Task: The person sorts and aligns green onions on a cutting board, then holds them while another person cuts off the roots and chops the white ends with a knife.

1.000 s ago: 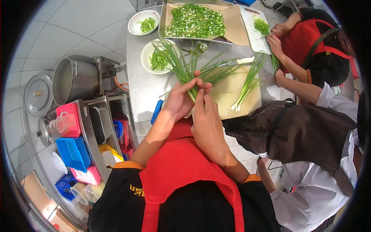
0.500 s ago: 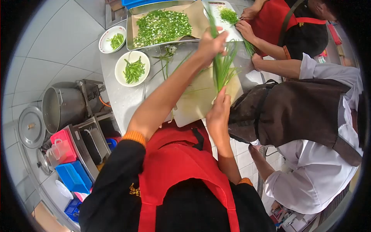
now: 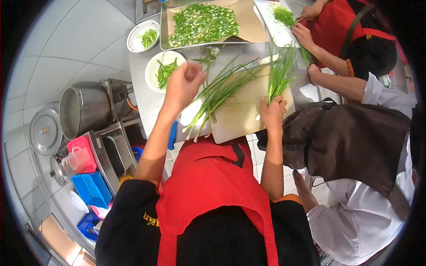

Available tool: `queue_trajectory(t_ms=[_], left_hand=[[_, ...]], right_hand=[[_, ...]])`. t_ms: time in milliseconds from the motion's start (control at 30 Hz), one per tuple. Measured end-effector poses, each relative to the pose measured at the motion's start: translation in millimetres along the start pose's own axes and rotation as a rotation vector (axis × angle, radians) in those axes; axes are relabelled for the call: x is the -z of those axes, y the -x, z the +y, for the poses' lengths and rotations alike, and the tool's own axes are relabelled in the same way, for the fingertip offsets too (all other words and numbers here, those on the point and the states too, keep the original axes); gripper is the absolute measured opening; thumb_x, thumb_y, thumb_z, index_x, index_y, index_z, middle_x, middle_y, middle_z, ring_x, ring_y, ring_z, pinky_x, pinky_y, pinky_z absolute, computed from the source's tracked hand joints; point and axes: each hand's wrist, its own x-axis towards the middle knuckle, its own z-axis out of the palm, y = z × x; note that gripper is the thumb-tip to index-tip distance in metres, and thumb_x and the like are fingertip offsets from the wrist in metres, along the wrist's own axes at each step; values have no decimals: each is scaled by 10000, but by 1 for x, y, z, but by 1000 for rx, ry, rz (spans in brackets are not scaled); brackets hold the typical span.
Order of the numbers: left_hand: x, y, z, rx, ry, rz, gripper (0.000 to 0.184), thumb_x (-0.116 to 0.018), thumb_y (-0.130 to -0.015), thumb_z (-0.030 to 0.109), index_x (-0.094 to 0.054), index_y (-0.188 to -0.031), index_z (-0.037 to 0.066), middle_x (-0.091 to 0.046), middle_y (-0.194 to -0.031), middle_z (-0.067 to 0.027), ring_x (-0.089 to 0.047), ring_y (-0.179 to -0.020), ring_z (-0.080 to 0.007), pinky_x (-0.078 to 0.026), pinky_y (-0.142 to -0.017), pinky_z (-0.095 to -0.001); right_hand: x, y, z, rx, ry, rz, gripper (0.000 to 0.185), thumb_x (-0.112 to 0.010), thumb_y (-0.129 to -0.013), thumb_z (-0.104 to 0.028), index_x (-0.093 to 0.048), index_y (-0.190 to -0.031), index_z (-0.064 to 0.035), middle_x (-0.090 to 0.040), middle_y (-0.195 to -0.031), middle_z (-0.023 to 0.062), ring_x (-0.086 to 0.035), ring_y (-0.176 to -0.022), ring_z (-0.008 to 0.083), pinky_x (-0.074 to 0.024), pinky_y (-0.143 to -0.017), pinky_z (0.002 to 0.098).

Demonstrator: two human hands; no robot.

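The right hand (image 3: 274, 111) has its fingers wrapped around the pale lower end of a bunch of long, thin green onions (image 3: 280, 73). The bunch sits over the right side of a cream-coloured, flat cutting board (image 3: 248, 106), with its leaves pointing away from the person. The left hand (image 3: 184, 86) is up by a round white bowl (image 3: 150, 73) of cut green bits. Its fingers are curled in, but it is blurry, so I cannot tell if it pinches anything.

More loose green onions (image 3: 226, 86) lie aslant on the left part of the board, white ends toward the person.

To hold the bunch well, I think a soft, snug grip near the white ends is best, because a hard squeeze could bruise the stems. Lining up the white ends would make it neater. One white tip sticks out beside the right hand, so it may need tucking in.

Mind the edges. The loose onions' white ends come close to the near edge of the shiny silver metal bench (image 3: 141, 99). A knife with a white handle (image 3: 268, 59) lies at the board's far side, near the leaves, so fingers should stay off its blade. The board's top shows between bunch and pile, which gives room to move. On the right, a co-worker's brown apron (image 3: 355, 142) is near, so elbows should stay in.
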Motion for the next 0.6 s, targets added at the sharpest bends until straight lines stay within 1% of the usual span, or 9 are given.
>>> queue_trajectory(t_ms=[100,133,200,333,367,433,500,533,600], left_hand=[[3,72,-35,142,-157,-1,236,-736,-807,104,-622,-972,-20,-629,-770,-94,-616,-679,-171,-509,-648,-313],[0,90,-47,188,-92,-17,249,-727,-790,94,-613,-977,-24,-615,-814,-127,-618,-731,-233,-512,-695,-356],[-7,116,-71,92,-303,-45,347,-741,-778,96,-588,-1073,-3,-616,-1029,-162,-623,-908,-260,-505,-797,-354],[-8,132,-59,94,-436,-44,485,-737,-737,121,-550,-1172,17,-525,-1166,-189,-498,-1099,-365,-417,-927,-438],[-4,131,-52,63,-533,-32,540,-747,-724,141,-531,-1207,32,-509,-1184,-179,-475,-1119,-364,-398,-940,-447],[-1,127,-51,24,-628,-23,596,-757,-712,160,-512,-1243,48,-493,-1202,-169,-451,-1139,-364,-378,-952,-456],[-1,117,-60,-79,-671,-6,690,-801,-676,224,-496,-1273,60,-482,-1259,-169,-414,-1206,-365,-339,-974,-457],[-3,111,-62,-89,-670,-6,690,-801,-676,224,-496,-1273,60,-482,-1259,-169,-414,-1206,-365,-339,-974,-457],[-7,99,-64,-90,-686,-117,640,-784,-707,239,-522,-1254,35,-575,-1142,-167,-518,-1109,-357,-379,-938,-437]], right_hand=[[1,0,9,80,4,-66,737,-641,-875,-226,-271,-1360,187,-448,-1208,353,-499,-1061,525,-440,-924,535],[4,1,6,90,12,-75,737,-641,-875,-226,-271,-1360,187,-448,-1208,353,-499,-1061,525,-440,-924,535],[17,6,-5,44,85,-72,746,-648,-869,-223,-263,-1373,169,-454,-1193,357,-508,-1049,518,-444,-912,531],[42,35,-41,266,56,91,528,-611,-894,-199,-446,-1303,89,-505,-1162,292,-515,-1063,457,-445,-876,507],[42,46,-53,308,-3,101,375,-595,-902,-184,-561,-1185,60,-553,-1120,261,-535,-1042,425,-442,-868,492],[22,62,-56,328,-355,-181,240,-613,-884,-199,-672,-934,28,-654,-849,235,-630,-825,416,-493,-754,481],[3,79,-77,257,-269,-490,235,-635,-858,-208,-674,-846,23,-661,-767,221,-647,-732,417,-507,-675,478],[-11,83,-81,257,-272,-481,235,-635,-858,-208,-674,-846,23,-661,-767,221,-647,-732,417,-507,-675,478],[-42,86,-77,526,-166,-425,250,-652,-839,-209,-674,-813,39,-655,-728,230,-654,-699,418,-512,-651,473]])
